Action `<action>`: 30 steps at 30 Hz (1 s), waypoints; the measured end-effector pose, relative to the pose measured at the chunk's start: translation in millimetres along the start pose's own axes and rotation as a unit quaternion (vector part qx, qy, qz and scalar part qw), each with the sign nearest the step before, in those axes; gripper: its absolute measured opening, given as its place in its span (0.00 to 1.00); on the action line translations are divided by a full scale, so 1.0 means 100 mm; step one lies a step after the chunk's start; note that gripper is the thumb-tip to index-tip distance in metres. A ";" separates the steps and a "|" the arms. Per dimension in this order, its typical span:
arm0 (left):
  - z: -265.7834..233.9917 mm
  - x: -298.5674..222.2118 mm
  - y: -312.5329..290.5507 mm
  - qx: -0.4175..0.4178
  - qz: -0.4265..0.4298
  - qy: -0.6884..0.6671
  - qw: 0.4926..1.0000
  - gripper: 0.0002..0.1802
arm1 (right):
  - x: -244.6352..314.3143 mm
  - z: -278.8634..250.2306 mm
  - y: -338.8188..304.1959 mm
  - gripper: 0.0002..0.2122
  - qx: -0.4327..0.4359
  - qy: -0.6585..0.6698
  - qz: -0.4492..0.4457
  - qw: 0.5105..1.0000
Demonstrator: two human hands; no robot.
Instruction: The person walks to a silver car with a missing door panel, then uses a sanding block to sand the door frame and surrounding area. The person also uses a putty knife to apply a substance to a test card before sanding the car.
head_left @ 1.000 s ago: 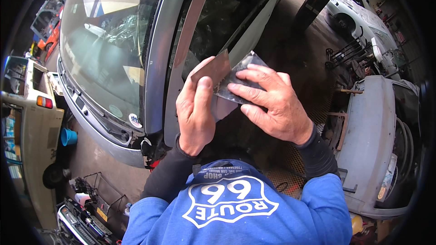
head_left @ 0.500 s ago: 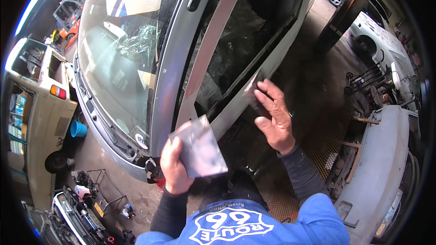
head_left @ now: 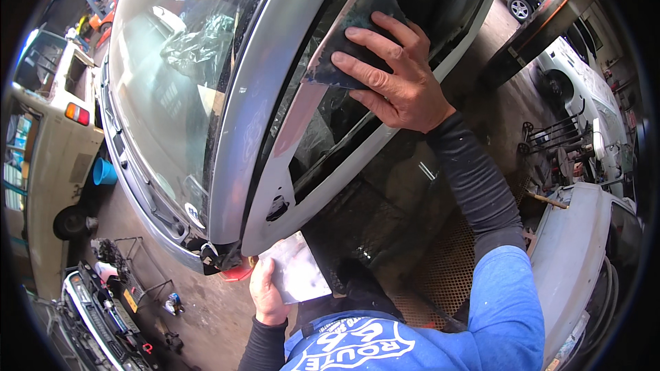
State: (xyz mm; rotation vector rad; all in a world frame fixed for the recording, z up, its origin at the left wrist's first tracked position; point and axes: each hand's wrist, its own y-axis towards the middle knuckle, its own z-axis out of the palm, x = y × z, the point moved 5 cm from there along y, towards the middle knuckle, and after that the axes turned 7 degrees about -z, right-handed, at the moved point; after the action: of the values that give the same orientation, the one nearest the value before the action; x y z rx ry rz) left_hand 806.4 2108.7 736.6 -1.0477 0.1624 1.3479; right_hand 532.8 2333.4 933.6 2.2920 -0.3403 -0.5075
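Observation:
My left hand (head_left: 267,295) grips a flat, shiny, pale square putty board (head_left: 300,272), held low in front of my body with the thumb along its edge. Fingers spread, my right hand (head_left: 405,75) presses a dark, flat putty spreader (head_left: 357,31) against the pillar of the car door's window frame. Pinkish filler (head_left: 297,122) coats that pillar above and below the spreader. The grey door frame (head_left: 267,230) has a dark hole near its lower front corner. My right thumb is mostly hidden under the hand.
The vehicle's windshield (head_left: 172,82) lies to the left, with plastic sheeting behind it. A beige truck (head_left: 51,158) and a blue bucket (head_left: 104,172) stand further left. At right are a dark post (head_left: 536,24), a grey body panel (head_left: 574,247) and a metal floor grating (head_left: 440,282).
My right hand has moved up and forward, bringing the spreader flat onto the window pillar. My left hand has lowered the putty board toward my waist.

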 end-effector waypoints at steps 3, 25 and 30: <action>0.02 0.00 0.04 0.010 0.005 -0.002 1.000 0.26 | 0.01 -0.08 -0.06 0.24 0.047 0.000 0.018 0.999; -0.01 0.01 0.09 0.021 0.007 0.007 1.000 0.28 | 0.49 0.19 -0.15 0.18 0.003 0.018 -0.003 1.000; -0.09 -0.01 0.05 0.010 -0.001 -0.012 1.000 0.28 | 0.48 0.27 -0.20 0.20 0.006 0.019 0.002 1.000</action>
State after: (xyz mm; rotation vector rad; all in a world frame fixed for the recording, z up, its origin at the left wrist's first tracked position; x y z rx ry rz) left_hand 805.8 2101.5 729.1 -1.0135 0.1567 1.3532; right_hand 564.6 2312.0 890.0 2.3092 -0.3299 -0.4615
